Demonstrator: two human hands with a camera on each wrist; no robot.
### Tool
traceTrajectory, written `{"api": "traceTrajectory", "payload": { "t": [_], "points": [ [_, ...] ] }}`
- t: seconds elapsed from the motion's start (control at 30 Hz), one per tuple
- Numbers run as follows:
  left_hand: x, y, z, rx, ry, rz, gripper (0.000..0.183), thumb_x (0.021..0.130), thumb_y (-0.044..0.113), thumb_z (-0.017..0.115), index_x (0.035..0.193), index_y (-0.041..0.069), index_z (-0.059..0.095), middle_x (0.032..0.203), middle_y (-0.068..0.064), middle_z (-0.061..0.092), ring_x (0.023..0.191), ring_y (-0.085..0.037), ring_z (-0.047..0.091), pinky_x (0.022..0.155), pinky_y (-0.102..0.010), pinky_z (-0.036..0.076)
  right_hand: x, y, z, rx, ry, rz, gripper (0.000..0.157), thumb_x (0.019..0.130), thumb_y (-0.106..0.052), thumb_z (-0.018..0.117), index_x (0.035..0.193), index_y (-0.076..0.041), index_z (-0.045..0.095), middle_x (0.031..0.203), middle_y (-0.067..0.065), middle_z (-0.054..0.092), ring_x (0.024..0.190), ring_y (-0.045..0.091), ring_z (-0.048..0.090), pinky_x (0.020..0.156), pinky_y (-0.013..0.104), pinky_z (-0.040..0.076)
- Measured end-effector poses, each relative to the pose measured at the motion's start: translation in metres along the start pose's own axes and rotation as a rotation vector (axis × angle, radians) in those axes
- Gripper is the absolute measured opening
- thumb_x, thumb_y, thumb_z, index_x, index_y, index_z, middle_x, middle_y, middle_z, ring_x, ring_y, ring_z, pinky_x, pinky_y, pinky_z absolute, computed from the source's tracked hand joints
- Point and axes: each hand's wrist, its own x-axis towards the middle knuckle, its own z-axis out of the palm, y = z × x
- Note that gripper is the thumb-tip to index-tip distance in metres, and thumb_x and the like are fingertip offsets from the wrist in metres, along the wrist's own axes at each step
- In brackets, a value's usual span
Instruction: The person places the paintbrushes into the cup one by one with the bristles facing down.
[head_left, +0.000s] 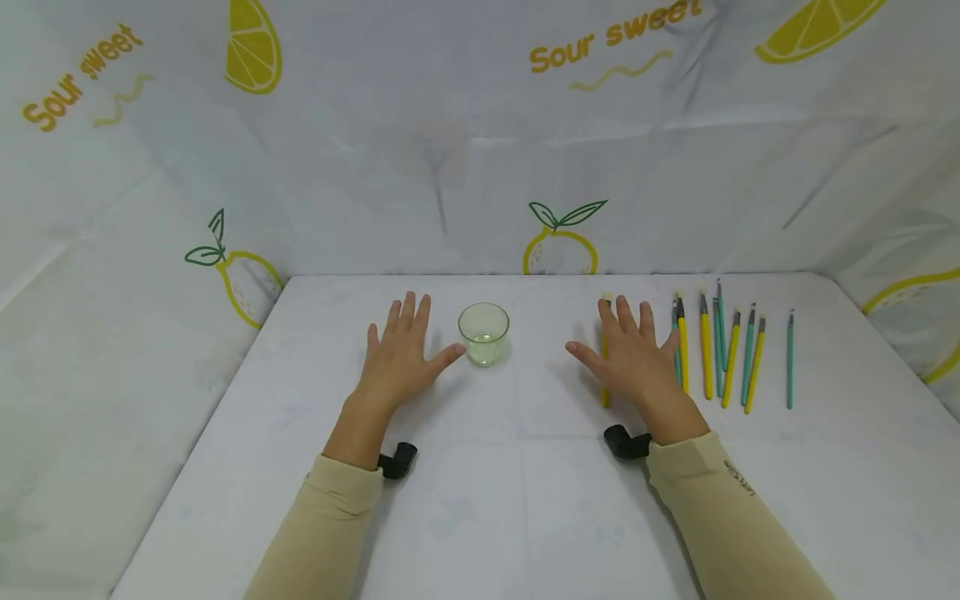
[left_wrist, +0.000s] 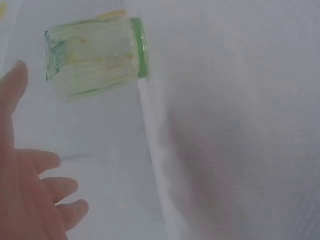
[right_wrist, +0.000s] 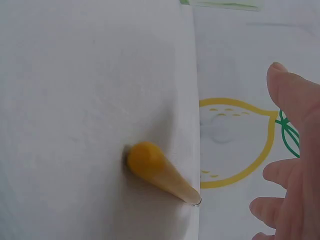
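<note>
A clear, green-tinted glass cup [head_left: 486,350] stands upright on the white table. To its left my left hand [head_left: 401,358] is held palm down with fingers spread, the thumb pointing at the cup. The left wrist view shows the cup [left_wrist: 95,62] apart from that hand [left_wrist: 30,190]. On the other side my right hand [head_left: 636,362] is also spread, over a yellow-handled paintbrush [head_left: 605,398] lying on the table. Part of this brush is hidden under the hand; its handle end [right_wrist: 147,162] shows in the right wrist view. Both hands hold nothing.
Several more paintbrushes with yellow handles [head_left: 707,358] and teal handles [head_left: 747,367] lie side by side at the right. A teal one [head_left: 790,367] lies apart, farther right. Behind the table [head_left: 480,517] hangs a white cloth [head_left: 390,192] printed with lemons.
</note>
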Motion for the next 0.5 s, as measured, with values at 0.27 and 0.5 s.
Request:
{"api": "traceTrajectory", "payload": {
  "t": [0.27,0.5],
  "points": [
    [0.002,0.004,-0.005,-0.384,-0.037,-0.037,0.090,0.089,0.073,0.045,0.159,0.025,0.013,0.164,0.000,0.018,0.149,-0.028,0.025,0.118,-0.054,0.028,0.003,0.004,-0.004,0.088,0.115,-0.004,0.095,0.093,-0.071,0.039,0.156,-0.003,0.017,0.158,0.028,0.021,0.146,0.051,0.011,0.112,0.073,0.008],
    [0.016,0.012,0.000,-0.773,0.017,-0.044,0.063,0.097,0.044,0.058,0.149,0.011,0.043,0.150,-0.006,0.047,0.136,-0.020,0.048,0.111,-0.038,0.042,0.002,0.012,-0.005,0.175,0.154,0.075,0.079,0.096,-0.058,0.049,0.147,0.001,0.039,0.128,0.028,0.055,0.119,0.045,0.048,0.097,0.058,0.045]
  ]
}}
